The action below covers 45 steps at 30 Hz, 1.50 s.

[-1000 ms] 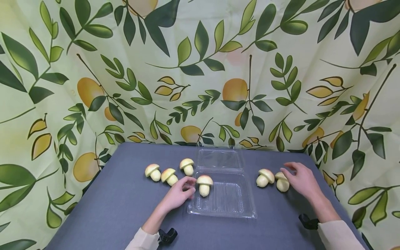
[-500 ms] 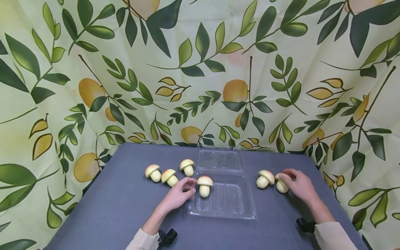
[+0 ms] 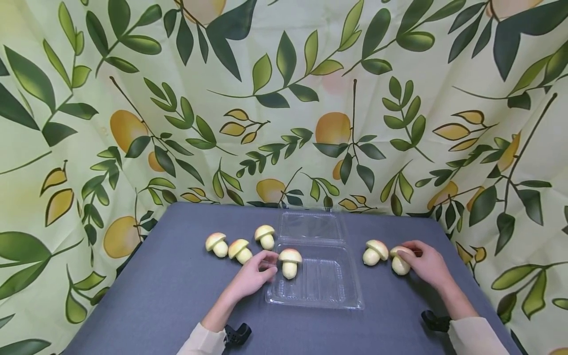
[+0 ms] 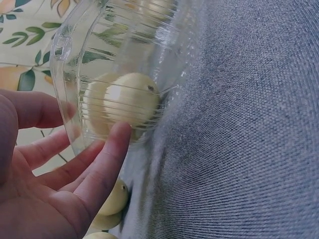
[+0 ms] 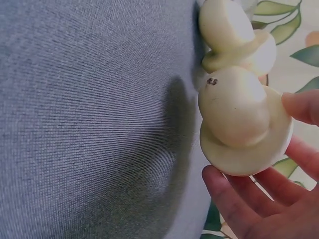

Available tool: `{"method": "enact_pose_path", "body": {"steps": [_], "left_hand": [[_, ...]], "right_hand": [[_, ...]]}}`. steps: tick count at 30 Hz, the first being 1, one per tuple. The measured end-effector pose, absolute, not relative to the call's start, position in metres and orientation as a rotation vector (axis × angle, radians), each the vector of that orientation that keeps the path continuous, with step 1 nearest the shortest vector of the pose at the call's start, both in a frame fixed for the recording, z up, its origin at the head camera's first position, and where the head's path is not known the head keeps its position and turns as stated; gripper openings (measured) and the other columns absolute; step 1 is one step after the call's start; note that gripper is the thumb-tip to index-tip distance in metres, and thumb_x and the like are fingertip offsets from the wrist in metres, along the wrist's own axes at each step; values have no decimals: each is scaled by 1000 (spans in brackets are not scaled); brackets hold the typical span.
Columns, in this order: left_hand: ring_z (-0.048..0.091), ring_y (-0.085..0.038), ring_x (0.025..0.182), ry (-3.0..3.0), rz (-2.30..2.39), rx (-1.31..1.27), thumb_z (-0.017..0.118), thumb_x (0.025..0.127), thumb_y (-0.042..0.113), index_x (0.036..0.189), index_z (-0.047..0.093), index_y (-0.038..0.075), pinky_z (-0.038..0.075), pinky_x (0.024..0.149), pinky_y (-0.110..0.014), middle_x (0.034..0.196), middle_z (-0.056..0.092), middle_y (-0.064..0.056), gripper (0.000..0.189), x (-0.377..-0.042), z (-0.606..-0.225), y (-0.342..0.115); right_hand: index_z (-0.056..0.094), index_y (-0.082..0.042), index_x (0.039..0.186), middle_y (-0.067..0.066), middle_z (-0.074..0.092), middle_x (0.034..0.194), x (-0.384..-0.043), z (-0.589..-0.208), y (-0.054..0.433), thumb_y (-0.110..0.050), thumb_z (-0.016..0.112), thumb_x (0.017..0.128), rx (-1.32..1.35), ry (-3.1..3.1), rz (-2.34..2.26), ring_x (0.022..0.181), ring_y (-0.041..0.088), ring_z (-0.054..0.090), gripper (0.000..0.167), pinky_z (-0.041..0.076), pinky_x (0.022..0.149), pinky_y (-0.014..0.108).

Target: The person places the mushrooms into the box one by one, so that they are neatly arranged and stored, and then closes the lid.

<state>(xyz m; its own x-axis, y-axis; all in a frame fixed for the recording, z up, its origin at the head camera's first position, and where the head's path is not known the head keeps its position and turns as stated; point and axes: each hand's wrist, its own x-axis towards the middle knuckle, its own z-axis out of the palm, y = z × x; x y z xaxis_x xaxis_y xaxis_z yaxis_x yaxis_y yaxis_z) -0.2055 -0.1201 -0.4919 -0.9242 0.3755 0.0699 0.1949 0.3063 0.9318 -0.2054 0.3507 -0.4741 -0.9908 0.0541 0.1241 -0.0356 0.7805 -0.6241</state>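
Observation:
My right hand [image 3: 427, 263] pinches the cap of a pale mushroom [image 5: 237, 114] at the table's right side, thumb on one side and fingers on the other. Another mushroom [image 3: 375, 252] lies against its left side. Mid-table, a clear plastic clamshell container [image 3: 316, 301] stands with its lid [image 3: 310, 226] laid back. One mushroom [image 3: 290, 264] with a reddish-topped cap lies inside, at the left. My left hand [image 4: 60, 184] is at the container's left wall, fingers fairly straight and touching the plastic, thumb apart from them.
Left of the container lie three more mushrooms: one far left [image 3: 217, 245], one [image 3: 240, 251] just behind the left hand, and one [image 3: 265, 237] close to the lid hinge. A grey-blue cloth covers the table [image 3: 168, 296]. A leaf-patterned curtain [image 3: 284, 108] hangs behind.
My right hand has come down and left onto the rightmost mushroom and now grips its cap. The left hand and the container have stayed in place.

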Motion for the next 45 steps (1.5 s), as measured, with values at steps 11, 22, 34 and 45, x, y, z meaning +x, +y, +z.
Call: {"method": "enact_pose_path", "body": {"steps": [11, 22, 34, 45], "left_hand": [[67, -30, 101, 2426, 1663, 537, 61, 99, 4, 129, 59, -2, 59, 72, -29, 124, 59, -25, 31, -206, -492, -119], [67, -29, 100, 2430, 1664, 534, 62, 98, 3, 129, 59, -2, 59, 72, -28, 122, 59, -24, 31, -207, -493, -120], [67, -27, 99, 2433, 1661, 529, 63, 98, 5, 130, 59, -1, 58, 71, -29, 124, 60, -23, 33, -205, -492, -120], [67, -26, 98, 2455, 1643, 537, 63, 98, 5, 130, 59, -1, 58, 71, -29, 124, 60, -23, 32, -205, -493, -119]], "right_hand": [[65, 2, 124, 24, 66, 118, -192, -462, 344, -42, 63, 100, -42, -2793, 1006, 106, 38, 60, 50, 45, 80, 42], [69, -6, 122, 17, 68, 117, -185, -443, 319, -39, 68, 98, 36, -2700, 1033, 107, 29, 59, 41, 43, 80, 36], [70, -8, 118, 9, 69, 113, -191, -440, 289, -37, 68, 98, 127, -2657, 1079, 100, 15, 58, 36, 46, 84, 37], [72, -11, 115, 5, 69, 111, -194, -439, 262, -31, 73, 96, 187, -2604, 1158, 99, 16, 60, 27, 48, 79, 24]]}}
